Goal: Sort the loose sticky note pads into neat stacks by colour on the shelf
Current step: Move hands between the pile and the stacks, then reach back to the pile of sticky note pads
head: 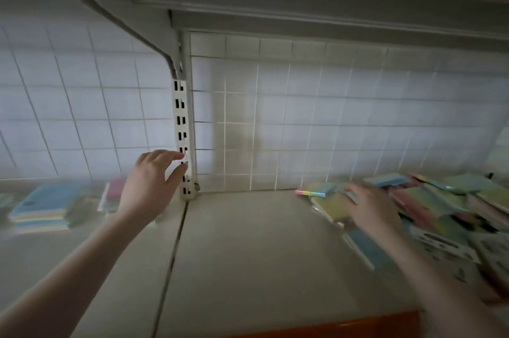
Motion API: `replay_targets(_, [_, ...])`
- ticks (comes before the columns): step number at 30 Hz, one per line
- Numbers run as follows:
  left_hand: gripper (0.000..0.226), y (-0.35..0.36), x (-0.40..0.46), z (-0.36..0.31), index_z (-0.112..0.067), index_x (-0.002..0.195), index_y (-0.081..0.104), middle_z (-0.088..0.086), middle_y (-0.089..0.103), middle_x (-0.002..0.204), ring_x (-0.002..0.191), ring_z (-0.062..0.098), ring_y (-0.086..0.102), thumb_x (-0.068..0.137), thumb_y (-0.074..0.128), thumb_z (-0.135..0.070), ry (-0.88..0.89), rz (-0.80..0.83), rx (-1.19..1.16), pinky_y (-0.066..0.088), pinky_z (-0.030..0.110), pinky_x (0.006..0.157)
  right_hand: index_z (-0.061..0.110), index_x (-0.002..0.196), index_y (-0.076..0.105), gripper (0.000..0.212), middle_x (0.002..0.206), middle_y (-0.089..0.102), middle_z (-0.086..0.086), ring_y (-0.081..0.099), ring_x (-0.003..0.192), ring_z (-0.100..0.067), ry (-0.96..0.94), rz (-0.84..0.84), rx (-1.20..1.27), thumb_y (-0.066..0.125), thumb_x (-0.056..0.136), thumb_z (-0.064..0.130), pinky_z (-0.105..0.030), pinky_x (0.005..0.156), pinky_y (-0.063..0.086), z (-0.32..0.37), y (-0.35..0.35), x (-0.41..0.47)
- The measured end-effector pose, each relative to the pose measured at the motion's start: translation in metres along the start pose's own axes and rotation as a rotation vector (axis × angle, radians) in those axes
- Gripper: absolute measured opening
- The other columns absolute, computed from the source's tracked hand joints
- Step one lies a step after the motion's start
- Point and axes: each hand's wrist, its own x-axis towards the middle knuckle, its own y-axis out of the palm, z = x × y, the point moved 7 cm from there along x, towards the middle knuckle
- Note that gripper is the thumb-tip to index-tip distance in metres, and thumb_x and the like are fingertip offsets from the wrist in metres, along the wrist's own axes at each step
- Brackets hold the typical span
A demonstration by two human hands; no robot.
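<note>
Left hand (150, 183) open, empty, at 9 o'clock; right hand (369, 209) flat on loose pads (440, 200) at 3 o'clock.

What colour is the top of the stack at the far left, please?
Light blue, over pastel layers, in the head view.

I'm looking into a shop: slotted shelf upright (183, 139) beside my left hand (150, 183), packaged sticky note pads (429, 205) heaped under my right hand (371, 208).
</note>
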Motion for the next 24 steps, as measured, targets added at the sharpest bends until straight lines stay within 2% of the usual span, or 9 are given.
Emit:
replay_targets(3, [0.027,0.029,-0.008,-0.047,-0.009,0.114,0.066,0.009,0.063,0.12,0.117,0.03,0.05,0.091,0.061,-0.021,0.002,0.018,-0.012,0.039,0.04,0.095,0.013,0.12,0.061,0.032,0.116,0.063,-0.009,0.059,0.102,-0.029,0.015,0.065,0.037,0.052,0.093,0.028,-0.035,0.079,0.045,-0.05,-0.005,0.01])
replay_targets(8, [0.026,0.093,-0.021,-0.115,-0.009,0.113,0.066,0.006,0.064,0.118,0.115,0.027,0.052,0.092,0.06,-0.022,0.033,0.077,-0.034,0.04,0.036,0.094,0.009,0.111,0.065,0.03,0.104,0.066,-0.011,0.058,0.097,-0.03,0.019,0.051,0.102,0.06,0.089,0.028,-0.036,0.082,0.042,-0.109,-0.012,0.031])
replay_targets(14, [0.027,0.161,-0.019,-0.159,-0.012,0.115,0.064,0.003,0.062,0.12,0.115,0.024,0.052,0.094,0.055,-0.027,-0.001,0.207,-0.07,0.037,0.03,0.095,0.01,0.115,0.062,0.029,0.112,0.061,-0.01,0.054,0.104,-0.027,-0.019,0.042,0.103,0.056,0.091,0.024,-0.034,0.084,0.042,-0.139,-0.009,0.045])
replay_targets(19, [0.031,0.197,-0.01,-0.181,-0.015,0.12,0.062,0.001,0.06,0.124,0.117,0.021,0.05,0.096,0.051,-0.03,-0.044,0.267,-0.098,0.036,0.03,0.098,0.01,0.115,0.062,0.026,0.108,0.062,-0.009,0.053,0.1,-0.025,-0.012,-0.035,0.154,0.053,0.093,0.02,-0.03,0.076,0.04,-0.155,-0.011,0.063])
replay_targets(21, [0.033,0.211,-0.01,-0.188,-0.015,0.122,0.061,0.0,0.059,0.127,0.119,0.02,0.049,0.096,0.049,-0.031,-0.049,0.293,-0.107,0.036,0.03,0.099,0.012,0.124,0.058,0.032,0.116,0.06,-0.008,0.053,0.106,-0.023,-0.017,0.009,0.14,0.05,0.095,0.023,-0.032,0.083,0.043,-0.156,-0.006,0.068])
replay_targets(24, [0.035,0.231,-0.014,-0.195,-0.017,0.126,0.058,-0.002,0.057,0.131,0.123,0.017,0.047,0.097,0.047,-0.033,-0.05,0.343,-0.101,0.034,0.027,0.099,0.018,0.133,0.052,0.038,0.132,0.055,-0.001,0.049,0.12,-0.02,-0.069,0.105,0.11,0.044,0.097,0.028,-0.033,0.097,0.04,-0.153,0.003,0.069])
